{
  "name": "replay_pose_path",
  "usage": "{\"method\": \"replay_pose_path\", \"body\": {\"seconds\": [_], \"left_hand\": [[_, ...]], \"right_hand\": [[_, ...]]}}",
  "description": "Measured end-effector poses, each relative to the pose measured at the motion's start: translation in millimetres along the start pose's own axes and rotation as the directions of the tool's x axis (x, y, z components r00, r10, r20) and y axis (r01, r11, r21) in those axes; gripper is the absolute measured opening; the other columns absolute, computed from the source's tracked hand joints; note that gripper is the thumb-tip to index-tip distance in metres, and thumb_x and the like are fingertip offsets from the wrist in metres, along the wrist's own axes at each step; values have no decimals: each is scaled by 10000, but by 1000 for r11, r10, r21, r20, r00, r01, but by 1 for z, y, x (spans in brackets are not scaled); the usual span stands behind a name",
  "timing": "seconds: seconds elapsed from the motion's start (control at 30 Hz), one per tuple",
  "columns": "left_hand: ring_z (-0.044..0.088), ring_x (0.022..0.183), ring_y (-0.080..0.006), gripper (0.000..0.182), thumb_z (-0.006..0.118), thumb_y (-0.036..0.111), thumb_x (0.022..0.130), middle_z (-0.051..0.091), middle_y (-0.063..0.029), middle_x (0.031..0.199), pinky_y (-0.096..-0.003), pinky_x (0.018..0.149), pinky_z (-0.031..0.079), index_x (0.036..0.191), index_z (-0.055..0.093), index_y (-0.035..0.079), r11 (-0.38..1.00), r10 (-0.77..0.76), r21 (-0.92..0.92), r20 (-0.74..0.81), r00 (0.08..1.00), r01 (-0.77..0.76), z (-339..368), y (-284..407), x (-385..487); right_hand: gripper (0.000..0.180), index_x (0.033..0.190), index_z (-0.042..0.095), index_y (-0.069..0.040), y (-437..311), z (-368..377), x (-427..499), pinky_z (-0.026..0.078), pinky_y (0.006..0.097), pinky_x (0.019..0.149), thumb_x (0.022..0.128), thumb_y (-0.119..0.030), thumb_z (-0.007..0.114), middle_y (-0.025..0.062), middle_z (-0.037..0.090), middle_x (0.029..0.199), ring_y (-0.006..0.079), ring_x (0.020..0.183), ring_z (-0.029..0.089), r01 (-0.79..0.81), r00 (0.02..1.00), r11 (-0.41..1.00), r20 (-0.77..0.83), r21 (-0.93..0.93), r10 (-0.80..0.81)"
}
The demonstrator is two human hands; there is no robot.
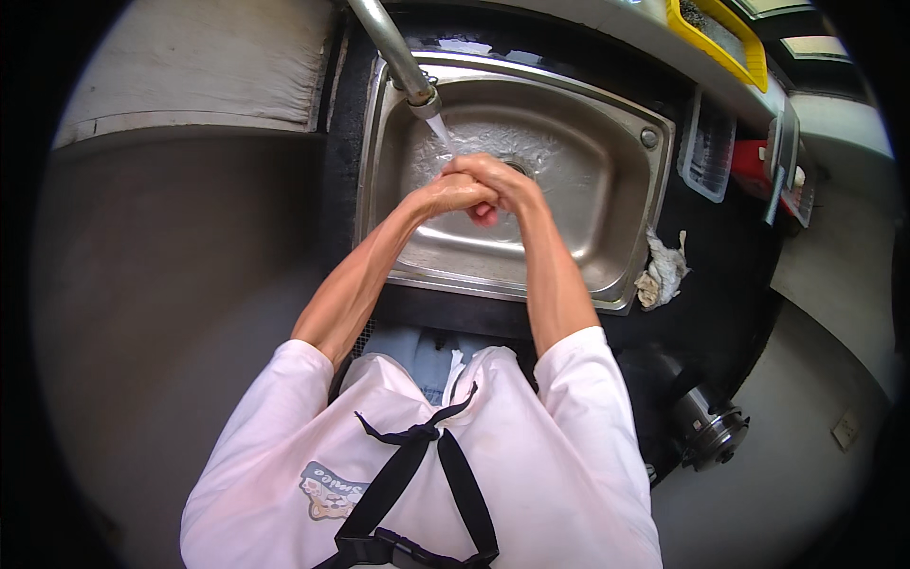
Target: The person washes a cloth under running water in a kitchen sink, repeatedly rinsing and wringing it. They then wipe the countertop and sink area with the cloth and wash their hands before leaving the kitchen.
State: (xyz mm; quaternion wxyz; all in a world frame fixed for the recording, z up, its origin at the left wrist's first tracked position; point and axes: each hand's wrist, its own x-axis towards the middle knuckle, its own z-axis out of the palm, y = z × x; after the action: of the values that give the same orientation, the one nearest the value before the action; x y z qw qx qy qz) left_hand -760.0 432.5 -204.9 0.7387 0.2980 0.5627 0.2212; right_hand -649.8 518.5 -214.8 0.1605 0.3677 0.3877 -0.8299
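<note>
My left hand [455,193] and my right hand [492,174] are clasped together, wet, over a stainless steel sink basin [569,213]. Water [440,131] runs from the metal faucet spout [402,60] at the upper left of the basin and meets the hands at their far side. The right hand lies over the left, and some fingers are curled between them. No object shows in either hand. Behind them the drain [516,168] is partly covered by the right hand. Splashing water spreads over the basin floor.
A crumpled cloth [662,274] lies on the black counter right of the sink. Beyond it are a clear plastic tray [709,149], a red container [750,167] and a cleaver-like metal blade [782,146]. A yellow basket [759,67] sits on the ledge; a metal pot [714,430] stands lower right.
</note>
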Motion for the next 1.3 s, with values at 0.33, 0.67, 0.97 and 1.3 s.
{"method": "replay_pose_path", "body": {"seconds": [0.33, 0.67, 0.97, 1.3], "left_hand": [[723, 750, -248, 356, 510, 187, 972, 737, -185, 1027, -333, 606, 572, 657, 605, 49, 464, -61, -828, -385, 921, -315, -13, 1, 72], [689, 874, -463, 302, 548, 272, 903, 715, -251, 909, -527, 820, 556, 893, 764, 61, 722, 396, 683, -536, 746, 108, -11, 18, 87], [685, 903, -457, 268, 546, 240, 900, 719, -221, 941, -530, 816, 554, 884, 756, 74, 727, 439, 687, -470, 766, 5, -12, 19, 89], [687, 1067, -262, 410, 545, 356, 982, 729, -172, 1133, -392, 944, 522, 1225, 706, 66, 986, 161, 133, -561, 812, -103, -34, -36, 61]], "right_hand": [[536, 1207, 572, -21, 58, 100, -2, 558, 528, 930, 964, -494, 636, 197, 673, 1035, 360, 988, 676, 191, 828, 125, -91, 974, -554], [243, 1037, 601, -28, 10, 124, -28, 605, 404, 773, 907, -187, 732, 155, 655, 933, 255, 811, 664, 465, 885, 378, -424, 801, -191], [328, 1101, 579, -12, -20, 116, -31, 585, 379, 737, 872, -167, 755, 115, 657, 925, 243, 802, 669, 514, 822, 487, -567, 706, -45], [539, 1233, 575, -14, 18, 62, 47, 564, 430, 843, 945, -461, 664, 153, 628, 1138, 284, 935, 665, 522, 823, 548, -555, 654, -122]]}}
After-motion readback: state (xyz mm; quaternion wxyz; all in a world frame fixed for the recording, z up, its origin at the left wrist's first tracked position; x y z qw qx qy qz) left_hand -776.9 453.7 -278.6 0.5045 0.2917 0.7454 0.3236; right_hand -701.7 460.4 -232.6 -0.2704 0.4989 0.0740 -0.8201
